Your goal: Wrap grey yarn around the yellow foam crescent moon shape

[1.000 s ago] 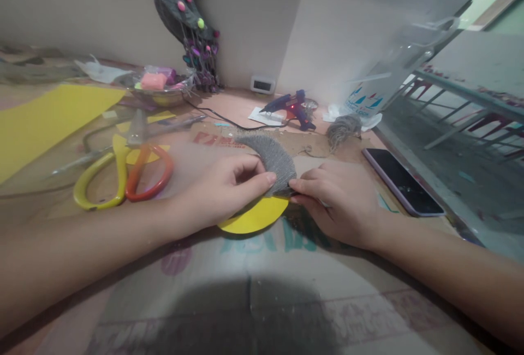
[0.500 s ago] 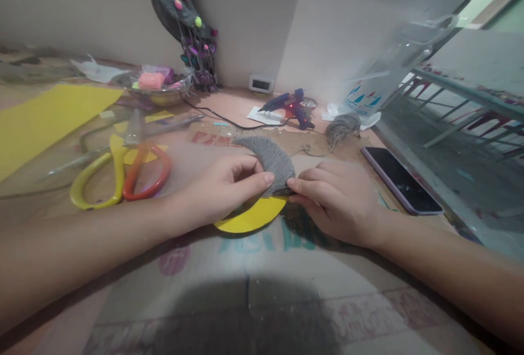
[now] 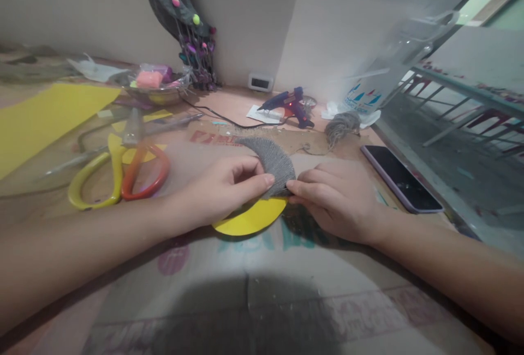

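A yellow crescent cutout, partly covered with grey yarn, is held just above the cardboard. My left hand is closed on it, its thumb pressed against the yarn near the inner curve. At the lower outer edge of the wrapped part, my right hand pinches yarn and cutout between thumb and forefinger. The bare yellow end curves below my left fingers. A grey yarn ball lies beyond my right hand, with a loose strand trailing to its left.
Yellow-and-orange-handled scissors lie left. A glue gun with a red light rests on white paper at the back. A phone lies right, a clear jug behind it. A bowl and a decorated grey crescent stand back left.
Both hands keep their hold on the yarn-covered crescent, almost unmoved. The view has shifted very slightly.
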Available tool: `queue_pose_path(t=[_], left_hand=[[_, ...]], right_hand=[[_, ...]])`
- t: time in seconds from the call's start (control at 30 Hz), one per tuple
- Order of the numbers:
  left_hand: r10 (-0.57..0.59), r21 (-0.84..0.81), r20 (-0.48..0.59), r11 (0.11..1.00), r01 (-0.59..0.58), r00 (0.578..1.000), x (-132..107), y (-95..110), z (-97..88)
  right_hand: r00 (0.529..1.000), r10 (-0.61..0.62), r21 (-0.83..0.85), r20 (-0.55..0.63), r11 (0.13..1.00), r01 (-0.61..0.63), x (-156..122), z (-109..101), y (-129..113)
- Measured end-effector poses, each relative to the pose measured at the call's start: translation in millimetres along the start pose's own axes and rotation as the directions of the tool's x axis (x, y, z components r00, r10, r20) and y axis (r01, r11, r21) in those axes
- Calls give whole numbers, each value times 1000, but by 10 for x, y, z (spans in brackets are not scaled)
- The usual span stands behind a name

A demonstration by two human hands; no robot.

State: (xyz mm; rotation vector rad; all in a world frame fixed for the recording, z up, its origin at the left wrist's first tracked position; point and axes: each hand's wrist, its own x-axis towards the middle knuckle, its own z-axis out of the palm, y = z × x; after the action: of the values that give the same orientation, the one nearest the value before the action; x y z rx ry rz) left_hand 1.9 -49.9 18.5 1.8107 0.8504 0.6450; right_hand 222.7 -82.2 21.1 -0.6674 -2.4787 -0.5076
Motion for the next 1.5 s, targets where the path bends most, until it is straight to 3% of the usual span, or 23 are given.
queue_pose_path(t=[0.27, 0.7, 1.0, 1.33, 1.5], left_hand=[[14, 14, -22, 1000, -13, 1000, 2, 8, 0], [-26, -11, -8, 1000, 26, 1000, 3, 6, 6], [-71, -94, 34, 993, 74, 997, 0, 9, 9], [-52, -59, 34, 997, 54, 998, 0, 20, 13], [-77, -61, 18, 995, 78, 997, 7, 31, 20]], right_hand=[[993, 104, 61, 59, 992, -107, 22, -4, -25], [1000, -14, -59, 26, 998, 15, 18, -7, -43], [1000, -1, -18, 15, 1000, 1, 25, 10, -39], [998, -58, -58, 1, 997, 58, -25, 19, 4], [1000, 1, 2, 4, 1000, -1, 0, 18, -19]])
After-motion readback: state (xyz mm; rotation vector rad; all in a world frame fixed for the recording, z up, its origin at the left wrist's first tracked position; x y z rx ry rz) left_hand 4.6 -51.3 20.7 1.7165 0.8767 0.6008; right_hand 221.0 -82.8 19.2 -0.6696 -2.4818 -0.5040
